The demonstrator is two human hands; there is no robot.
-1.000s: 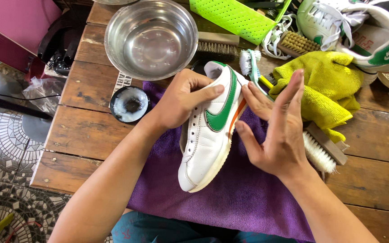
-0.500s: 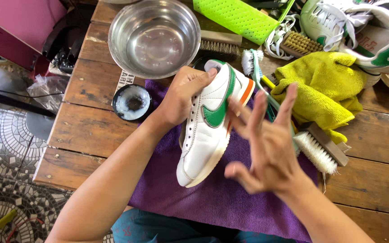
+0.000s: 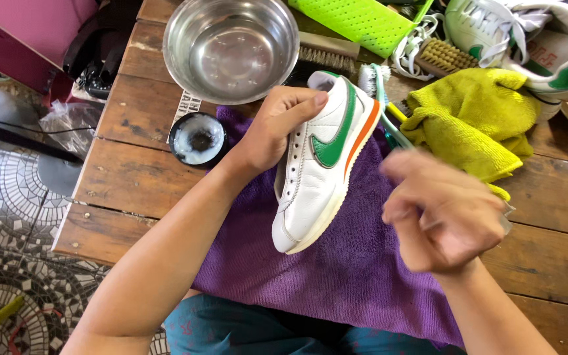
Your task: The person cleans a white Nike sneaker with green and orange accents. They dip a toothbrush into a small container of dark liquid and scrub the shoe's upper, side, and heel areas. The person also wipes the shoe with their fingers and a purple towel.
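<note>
White sneaker (image 3: 320, 171), green-marked with an orange stripe, is lying tilted at centre of the head view on the purple towel (image 3: 336, 276). Your left hand (image 3: 277, 128) is clamping its upper from ten o'clock. Your right hand (image 3: 442, 213), blurred at four o'clock, is hovering apart, fingers loosely curled, holding nothing. Steel bowl (image 3: 231, 46) is sitting at twelve o'clock.

A small round tin (image 3: 197, 139) with a black rim and whitish contents is sitting open on the wooden table (image 3: 139, 177), at seven o'clock from the steel bowl (image 3: 231, 46). A white paper label (image 3: 185, 108) with dark print is lying partly tucked under that bowl, touching the tin at twelve o'clock.
</note>
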